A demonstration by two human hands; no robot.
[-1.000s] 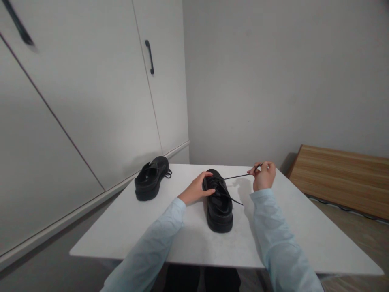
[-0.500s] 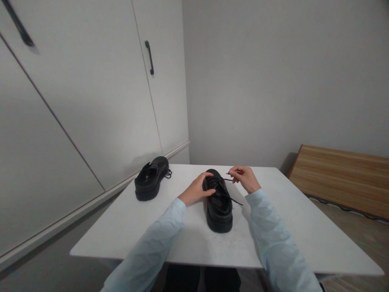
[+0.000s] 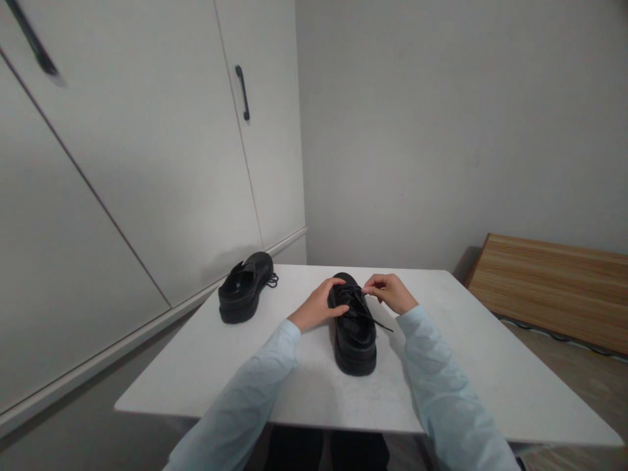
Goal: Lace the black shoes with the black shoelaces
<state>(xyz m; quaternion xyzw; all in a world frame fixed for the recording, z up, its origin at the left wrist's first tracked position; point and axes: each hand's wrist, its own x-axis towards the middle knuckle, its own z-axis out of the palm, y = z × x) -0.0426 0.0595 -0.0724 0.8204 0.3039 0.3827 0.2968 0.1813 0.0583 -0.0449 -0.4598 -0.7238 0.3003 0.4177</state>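
A black lace-up shoe (image 3: 356, 350) stands on the white table in front of me, its heel toward me. My left hand (image 3: 321, 305) grips the left side of this shoe near the laces, with thumb and fingers around its upper. On the right side, my right hand (image 3: 390, 292) is closed in a pinch on a black shoelace (image 3: 362, 290), its fingertips close to the shoe. Another loose lace end trails to the right, over the shoe's edge. The exact spot of the pinch is too small to make out.
A second black shoe (image 3: 244, 291) with a looped lace rests at the table's far left. The white table (image 3: 471, 366) ends near my body. White cabinet doors (image 3: 147, 163) rise on the left, and a wood-grain board (image 3: 554, 288) leans by the grey wall at the right.
My right hand has moved left and slightly down, bringing the pinched lace nearer the shoe. My left hand keeps its hold on the shoe.
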